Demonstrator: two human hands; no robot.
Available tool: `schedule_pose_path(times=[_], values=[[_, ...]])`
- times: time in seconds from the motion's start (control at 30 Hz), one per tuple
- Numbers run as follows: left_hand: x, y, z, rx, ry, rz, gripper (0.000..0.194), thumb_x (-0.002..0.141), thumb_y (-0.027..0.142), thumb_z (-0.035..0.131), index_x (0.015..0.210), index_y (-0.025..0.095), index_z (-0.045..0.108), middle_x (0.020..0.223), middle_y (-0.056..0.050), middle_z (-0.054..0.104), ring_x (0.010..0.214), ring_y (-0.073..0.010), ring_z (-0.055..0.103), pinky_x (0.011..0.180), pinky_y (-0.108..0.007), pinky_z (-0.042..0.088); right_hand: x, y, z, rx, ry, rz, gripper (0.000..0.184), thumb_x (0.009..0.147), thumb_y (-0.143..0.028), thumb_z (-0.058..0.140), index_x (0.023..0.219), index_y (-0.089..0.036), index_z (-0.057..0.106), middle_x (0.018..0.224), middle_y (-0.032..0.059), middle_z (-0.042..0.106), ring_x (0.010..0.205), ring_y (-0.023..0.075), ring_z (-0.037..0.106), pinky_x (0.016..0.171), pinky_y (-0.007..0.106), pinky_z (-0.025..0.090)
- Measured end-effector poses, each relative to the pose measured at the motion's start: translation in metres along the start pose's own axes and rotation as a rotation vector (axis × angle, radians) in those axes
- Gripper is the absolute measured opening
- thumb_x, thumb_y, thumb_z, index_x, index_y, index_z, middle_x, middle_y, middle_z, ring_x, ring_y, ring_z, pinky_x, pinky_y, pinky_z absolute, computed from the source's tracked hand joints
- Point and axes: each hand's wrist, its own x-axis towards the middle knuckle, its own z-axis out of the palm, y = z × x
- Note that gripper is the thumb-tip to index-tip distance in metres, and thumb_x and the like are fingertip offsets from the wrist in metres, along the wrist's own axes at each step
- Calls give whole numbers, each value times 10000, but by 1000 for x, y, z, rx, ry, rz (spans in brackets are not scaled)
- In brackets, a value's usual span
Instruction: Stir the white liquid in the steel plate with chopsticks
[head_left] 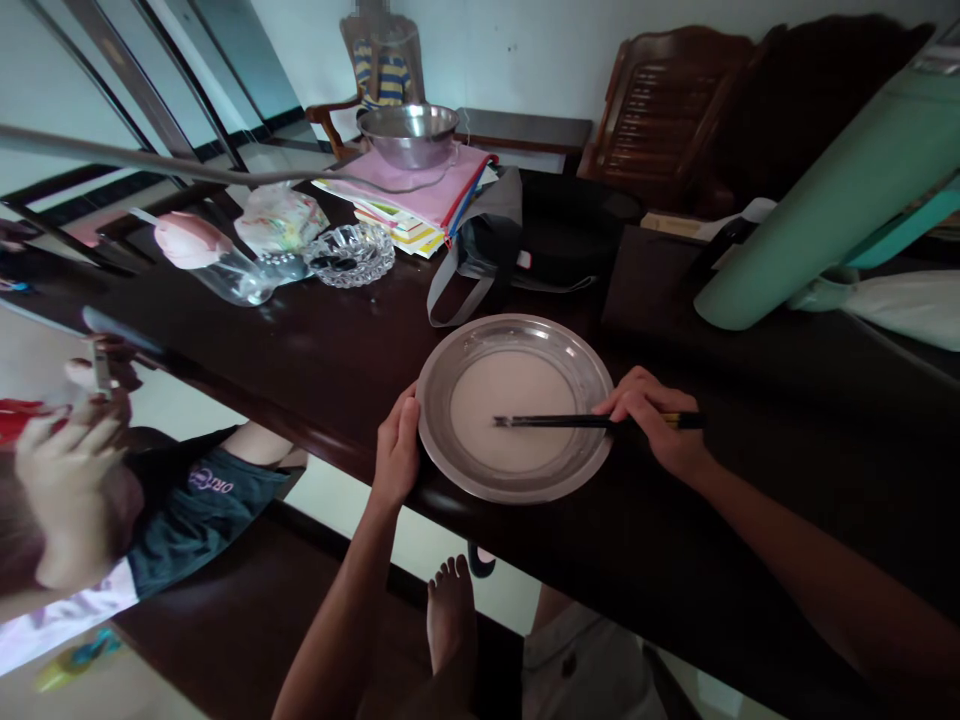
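A round metal plate [450, 370] holding a pale liquid lies near the front edge of the dark wooden table [337, 370]. My left hand [397, 448] clasps the plate's left rim, fingers curled against it. My right hand [656, 425] grips a pair of black chopsticks [570, 421] at the plate's right side. The chopsticks lie level, their tips in the liquid near the plate's middle.
Behind the plate sit a black and grey bag [525, 240], a glass ashtray [351, 255], a plastic bottle [217, 262], books [420, 205] under a steel bowl [411, 133], and a green cylinder [825, 190]. A person [82, 500] holding a phone sits at left.
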Motion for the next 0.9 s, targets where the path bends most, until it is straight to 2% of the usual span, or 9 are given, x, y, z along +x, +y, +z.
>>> schedule_pose_path(times=[0.13,0.2,0.3,0.47,0.6,0.67,0.77,0.9], values=[[0,0,0,-4,-3,3,551,973,582,425,1262,182,670,1277,-97,696,1223,-251,611,1082,-401,457,1,1,-1,26,118,13,362,962,-324,547,623,-252,654,688,17,711,654,197,618,653,379,481],[0,-1,0,-2,-3,0,555,970,586,426,1263,182,669,1273,-98,697,1222,-254,612,1080,-408,457,1,-1,0,61,68,12,373,966,-328,538,618,-252,649,678,21,709,633,196,620,626,377,481],[0,-1,0,7,6,2,559,966,596,426,1251,184,675,1270,-97,698,1218,-256,615,1083,-410,453,1,-2,0,6,-45,-2,329,952,-340,564,657,-255,679,715,31,738,702,216,642,650,387,506],[0,-1,0,0,-8,4,554,977,582,419,1263,177,667,1292,-98,686,1237,-257,601,1081,-403,452,1,0,-1,41,103,5,374,972,-330,535,627,-250,653,688,15,707,651,191,610,639,369,489],[0,0,0,6,-5,3,561,976,586,420,1266,173,665,1287,-102,688,1226,-259,608,1078,-395,454,0,-1,0,-10,-3,-12,333,963,-321,554,658,-258,672,727,24,741,707,211,619,660,382,491],[0,1,0,13,4,3,572,971,598,420,1257,171,670,1280,-101,692,1217,-262,613,1074,-395,458,1,-1,1,-60,34,4,318,955,-329,569,665,-261,680,736,26,742,733,217,624,690,393,496],[0,0,0,14,1,-4,574,970,599,419,1260,170,668,1277,-99,694,1217,-263,612,1073,-400,460,1,-2,0,4,129,24,371,969,-328,540,623,-254,650,681,20,704,664,200,619,659,383,485],[0,-2,-1,7,-8,4,549,981,574,416,1280,183,660,1290,-95,688,1225,-254,608,1079,-394,456,0,-4,0,12,-13,-15,337,959,-291,553,643,-257,665,715,27,734,696,210,624,644,381,488]])
